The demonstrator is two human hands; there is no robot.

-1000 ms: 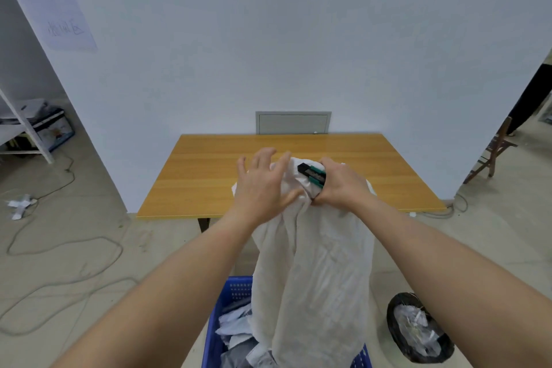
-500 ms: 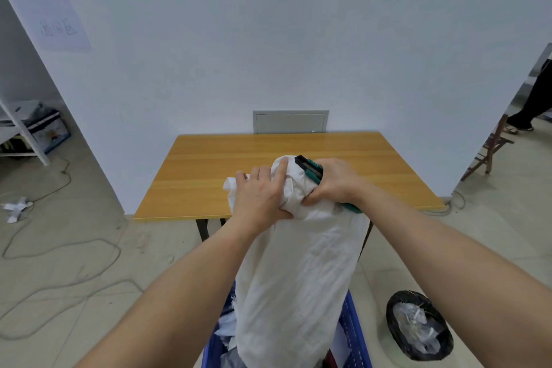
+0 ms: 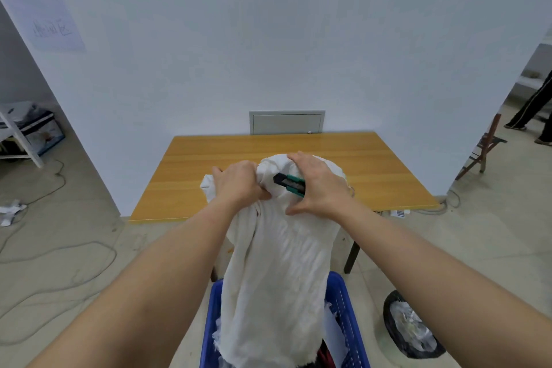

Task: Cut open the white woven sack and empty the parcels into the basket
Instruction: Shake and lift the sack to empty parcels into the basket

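Observation:
The white woven sack (image 3: 277, 272) hangs limp, held up by its upper end, with its lower end down in the blue plastic basket (image 3: 343, 308). My left hand (image 3: 239, 185) is clenched on a bunch of the sack's upper fabric. My right hand (image 3: 319, 185) lies over the bunched top of the sack and holds a green and black utility knife (image 3: 288, 184) against the cloth. White and grey parcels (image 3: 331, 334) show in the basket beside the sack; most of the basket's inside is hidden by the sack.
A wooden table (image 3: 373, 164) stands just beyond the hands, against a white wall. A black-lined bin (image 3: 409, 326) with crumpled plastic sits right of the basket. Cables (image 3: 59, 251) lie on the floor at left. A wooden chair (image 3: 484, 146) and a person's legs (image 3: 534, 107) are far right.
Both hands have gathered the sack's top into a tighter bunch and lifted it slightly. My left hand went from spread to clenched on the fabric. The basket's rim shows more now.

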